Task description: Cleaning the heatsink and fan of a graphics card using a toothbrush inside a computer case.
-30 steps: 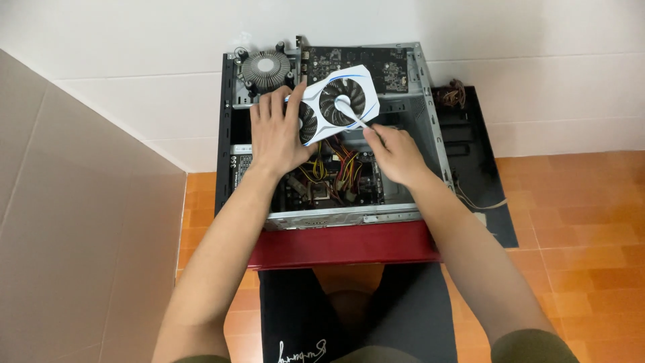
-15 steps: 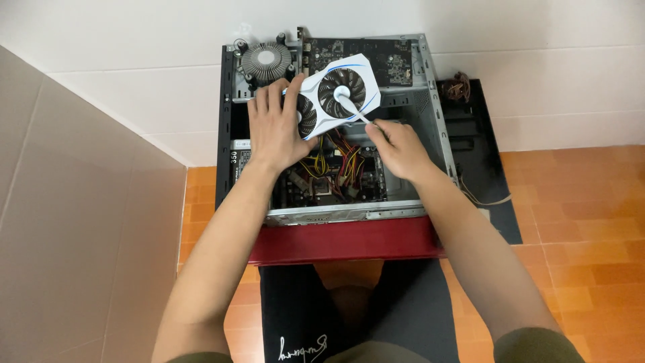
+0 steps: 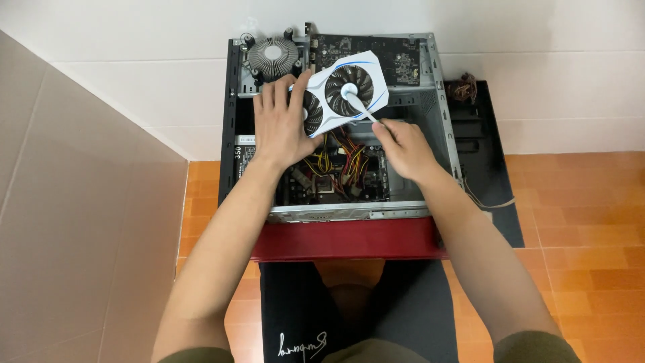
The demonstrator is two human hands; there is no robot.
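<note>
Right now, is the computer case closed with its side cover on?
No, the computer case lies open, showing cables and a white graphics card inside.
</note>
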